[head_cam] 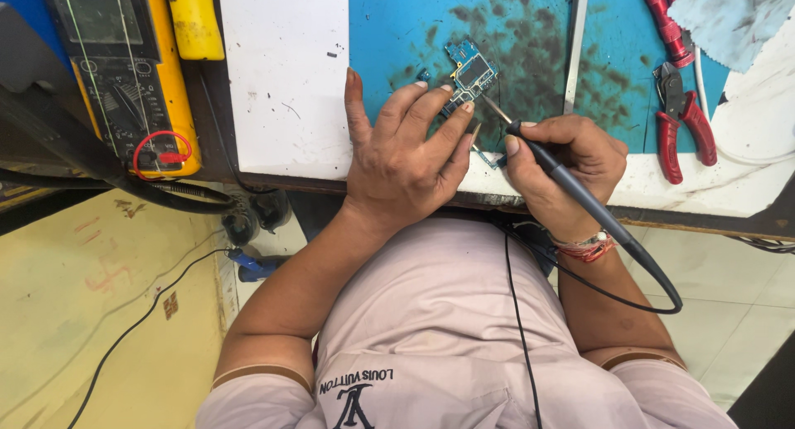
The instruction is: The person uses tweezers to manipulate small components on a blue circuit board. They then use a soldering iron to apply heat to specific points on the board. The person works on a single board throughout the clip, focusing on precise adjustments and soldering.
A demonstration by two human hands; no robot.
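Note:
A small blue circuit board (469, 69) lies on a stained blue work mat (538, 56). My left hand (403, 147) rests flat on the bench edge, its fingertips pressing on the board's near side. My right hand (563, 160) grips a black soldering iron (571, 185) like a pen. The iron's metal tip (494, 108) points at the board's right edge, just short of it. The iron's black cord loops down past my right wrist, which wears a red thread bracelet (586, 248).
A yellow multimeter (124, 65) with red and black leads sits at the left. Red-handled pliers (683, 122) and a red tool (665, 19) lie right of the mat, beside a grey cloth (733, 19). A metal ruler (574, 44) crosses the mat. A white slab (286, 73) covers the bench's left part.

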